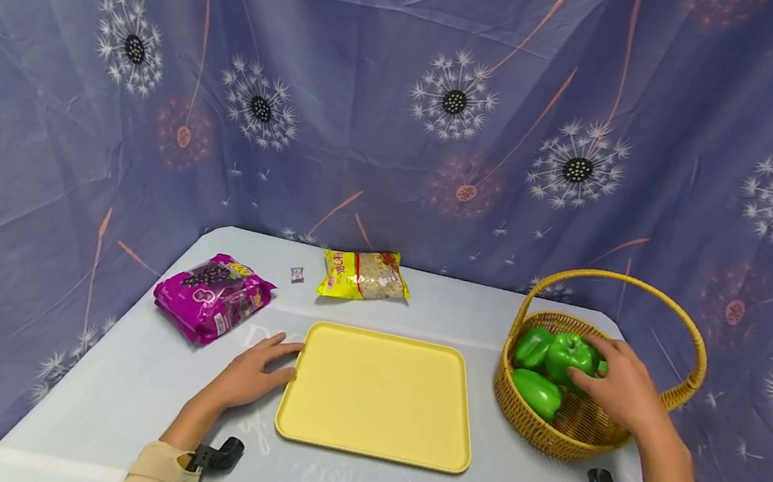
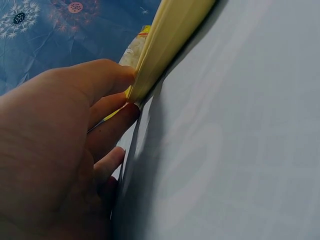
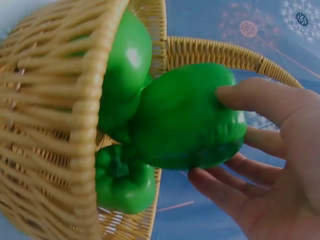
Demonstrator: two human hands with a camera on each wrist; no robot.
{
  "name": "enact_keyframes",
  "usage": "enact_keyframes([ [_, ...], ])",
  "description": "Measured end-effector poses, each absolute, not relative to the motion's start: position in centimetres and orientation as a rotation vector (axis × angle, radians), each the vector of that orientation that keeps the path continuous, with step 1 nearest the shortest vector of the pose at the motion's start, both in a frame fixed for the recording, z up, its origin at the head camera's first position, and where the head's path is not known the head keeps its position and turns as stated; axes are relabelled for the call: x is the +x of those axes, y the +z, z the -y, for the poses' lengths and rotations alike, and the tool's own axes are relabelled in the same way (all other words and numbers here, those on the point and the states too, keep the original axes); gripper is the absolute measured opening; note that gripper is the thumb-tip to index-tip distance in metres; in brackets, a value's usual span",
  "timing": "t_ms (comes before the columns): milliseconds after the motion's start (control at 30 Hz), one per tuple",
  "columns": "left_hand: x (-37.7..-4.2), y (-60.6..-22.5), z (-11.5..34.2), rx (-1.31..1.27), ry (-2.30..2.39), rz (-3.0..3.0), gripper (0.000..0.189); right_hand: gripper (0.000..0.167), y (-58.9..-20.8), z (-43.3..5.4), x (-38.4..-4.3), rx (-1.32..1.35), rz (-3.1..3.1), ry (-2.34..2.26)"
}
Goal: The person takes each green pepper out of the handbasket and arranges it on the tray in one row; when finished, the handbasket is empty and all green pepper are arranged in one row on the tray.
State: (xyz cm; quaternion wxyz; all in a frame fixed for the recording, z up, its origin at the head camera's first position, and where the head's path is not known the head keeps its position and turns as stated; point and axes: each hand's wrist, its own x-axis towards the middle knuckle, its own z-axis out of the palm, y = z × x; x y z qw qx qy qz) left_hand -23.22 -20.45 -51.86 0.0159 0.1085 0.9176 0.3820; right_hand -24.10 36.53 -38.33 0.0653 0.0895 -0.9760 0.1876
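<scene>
A wicker basket with a tall arched handle stands at the right and contains several green bell peppers, among them one low at its front. My right hand reaches in over the rim and holds the uppermost bell pepper. Thumb and fingertips lie on opposite sides of that pepper in the right wrist view, and it sits against the others. A yellow rectangular tray lies mid-table. Beside its left edge, my left hand rests with loosely extended fingers, thumb and fingertips touching the tray's side.
To the left lies a purple snack bag with grapes pictured on it. A yellow, partly transparent food bag is at the back behind the tray, with a small wrapped packet near it. A blue dandelion-print curtain hangs behind the table.
</scene>
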Motion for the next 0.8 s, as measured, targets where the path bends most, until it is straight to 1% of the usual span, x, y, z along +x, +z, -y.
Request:
enact_keyframes([
  [433, -23.5, -51.6, 20.3, 0.332, 1.180, -2.856, 0.048, 0.072, -38.8, -34.1, -24.5, 0.383, 2.817, 0.746],
  [800, -23.2, -51.7, 20.4, 0.338, 1.197, -2.851, 0.047, 0.070, -39.0, -31.4, -25.0, 0.444, 2.774, 0.862],
])
